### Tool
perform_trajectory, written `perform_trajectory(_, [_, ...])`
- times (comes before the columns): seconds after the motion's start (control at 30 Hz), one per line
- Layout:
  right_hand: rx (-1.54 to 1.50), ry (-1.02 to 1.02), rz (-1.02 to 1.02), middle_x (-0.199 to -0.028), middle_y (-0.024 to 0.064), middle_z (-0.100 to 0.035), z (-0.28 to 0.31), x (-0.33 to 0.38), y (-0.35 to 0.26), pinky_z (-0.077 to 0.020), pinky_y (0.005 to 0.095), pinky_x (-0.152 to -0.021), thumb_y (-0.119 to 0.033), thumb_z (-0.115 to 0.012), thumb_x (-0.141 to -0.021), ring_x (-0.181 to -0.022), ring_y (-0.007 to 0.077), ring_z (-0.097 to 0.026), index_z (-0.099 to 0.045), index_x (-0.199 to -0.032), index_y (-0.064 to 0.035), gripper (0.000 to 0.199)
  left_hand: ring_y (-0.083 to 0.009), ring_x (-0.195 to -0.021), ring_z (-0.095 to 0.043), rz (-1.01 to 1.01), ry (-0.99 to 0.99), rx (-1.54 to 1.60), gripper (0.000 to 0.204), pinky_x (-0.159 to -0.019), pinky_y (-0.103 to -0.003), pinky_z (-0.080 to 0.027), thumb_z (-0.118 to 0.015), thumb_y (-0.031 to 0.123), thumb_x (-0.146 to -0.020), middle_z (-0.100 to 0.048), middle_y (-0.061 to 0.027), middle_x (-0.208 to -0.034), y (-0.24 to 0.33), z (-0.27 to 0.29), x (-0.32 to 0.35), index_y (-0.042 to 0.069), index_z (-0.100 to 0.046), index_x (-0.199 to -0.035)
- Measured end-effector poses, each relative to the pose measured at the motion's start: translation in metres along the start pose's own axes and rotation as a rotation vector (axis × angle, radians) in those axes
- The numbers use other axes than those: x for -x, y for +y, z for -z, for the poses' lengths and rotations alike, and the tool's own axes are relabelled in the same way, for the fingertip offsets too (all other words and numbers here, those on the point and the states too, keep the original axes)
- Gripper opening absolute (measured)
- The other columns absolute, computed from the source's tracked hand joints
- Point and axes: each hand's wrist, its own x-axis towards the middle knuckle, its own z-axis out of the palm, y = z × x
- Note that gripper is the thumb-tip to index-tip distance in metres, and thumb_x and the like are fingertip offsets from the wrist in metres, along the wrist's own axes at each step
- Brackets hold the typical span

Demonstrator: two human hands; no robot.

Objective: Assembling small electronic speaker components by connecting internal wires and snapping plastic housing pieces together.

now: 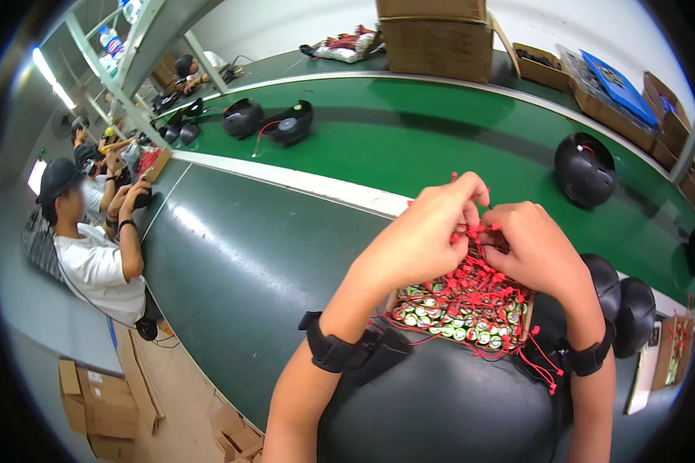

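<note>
A shallow cardboard box of battery cells (459, 333) stands in front of me; the cells have pale green ends and lie in rows. Over them spreads a tangle of wires with red plugs (479, 282), some of it hanging over the box's near right corner. Above the far side of the box, my left hand (436, 235) has its fingers bent and closed on red-plugged wires. My right hand (529, 245) is close beside it, its fingertips also pinched on these wires. Exactly which wires each hand grips is hidden by the fingers.
A green conveyor belt (378, 123) runs beyond the dark table (247, 255). It carries round black shells (584, 171). More black shells (633, 316) sit right of my right forearm, near another small box of cells (676, 351). Co-workers (104, 247) are at the left.
</note>
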Motion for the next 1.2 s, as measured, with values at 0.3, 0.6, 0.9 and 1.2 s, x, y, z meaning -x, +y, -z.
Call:
perform_trajectory(0.3, [-0.13,0.024,-0.1,-0.06,0.0152,-0.062,-0.013,-0.015,-0.019,-0.0507,0.0365,-0.061,-0.005,-0.064,-0.064,-0.059,0.0295,-0.064,-0.061,-0.069,0.0026,0.01,-0.0216,-0.065,-0.058,0.136,-0.134,0.071,0.045,-0.061,-0.033,-0.047,-0.057,-0.008,-0.07,-0.06,-0.0114,-0.072,0.002,0.038,0.021,-0.001,-0.047,-0.113])
perform_trajectory(0.6, [-0.212,0.024,-0.049,-0.064,0.0154,-0.062,-0.018,-0.011,-0.005,-0.0498,0.0404,-0.061,-0.011,-0.069,-0.065,-0.064,0.0321,-0.064,-0.061,-0.072,-0.0016,0.014,-0.0073,-0.075,-0.054,0.199,-0.204,0.127,0.034,-0.068,-0.026,-0.046,-0.06,-0.004,-0.079,-0.057,0.0001,-0.076,-0.007,0.051,0.02,0.003,-0.05,-0.111])
perform_trajectory(0.9, [-0.121,0.09,0.051,-0.071,0.0153,-0.064,-0.035,-0.023,-0.007,-0.0503,0.0442,-0.064,-0.012,-0.066,-0.069,-0.07,0.0342,-0.064,-0.062,-0.076,-0.0026,0.013,-0.0098,-0.073,-0.062,0.468,-0.332,0.061,0.032,-0.068,-0.025,-0.051,-0.061,-0.008,-0.077,-0.06,-0.0017,-0.075,0.01,0.081,0.032,0.001,-0.051,-0.105])
perform_trajectory(1.2, [-0.077,0.106,0.04,-0.07,0.0136,-0.065,-0.04,-0.028,-0.005,-0.0516,0.0414,-0.063,-0.013,-0.068,-0.07,-0.068,0.0326,-0.065,-0.063,-0.074,-0.0026,0.012,-0.0062,-0.072,-0.061,0.532,-0.326,0.015,0.019,-0.068,-0.023,-0.05,-0.064,-0.006,-0.076,-0.061,0.0008,-0.073,0.004,0.084,0.03,0.002,-0.055,-0.09])
